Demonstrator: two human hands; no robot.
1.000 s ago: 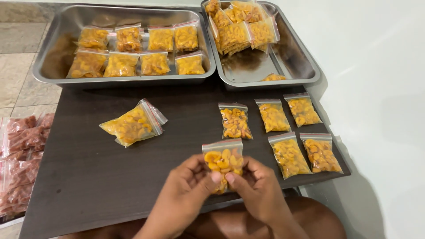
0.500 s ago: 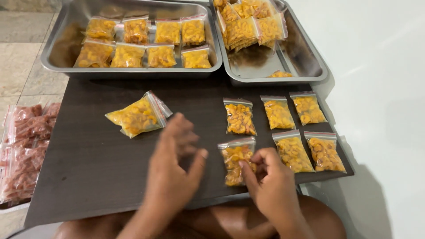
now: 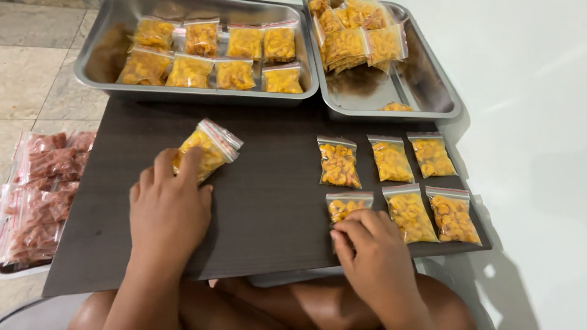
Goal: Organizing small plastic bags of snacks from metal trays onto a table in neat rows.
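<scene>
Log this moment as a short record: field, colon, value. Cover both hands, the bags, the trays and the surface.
left hand: fingers resting on the loose bag of yellow snacks, no closed grip visible
right hand: pressing on the near-left bag of the grid
grid: six small bags in two rows of three on the dark board
left tray: eight bags in two rows
right tray: a pile of bags at its far end
floor at left: reddish bags

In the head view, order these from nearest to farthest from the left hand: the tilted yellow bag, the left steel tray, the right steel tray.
1. tilted yellow bag, under the left hand fingers.
2. left steel tray, beyond it.
3. right steel tray, far right.
</scene>
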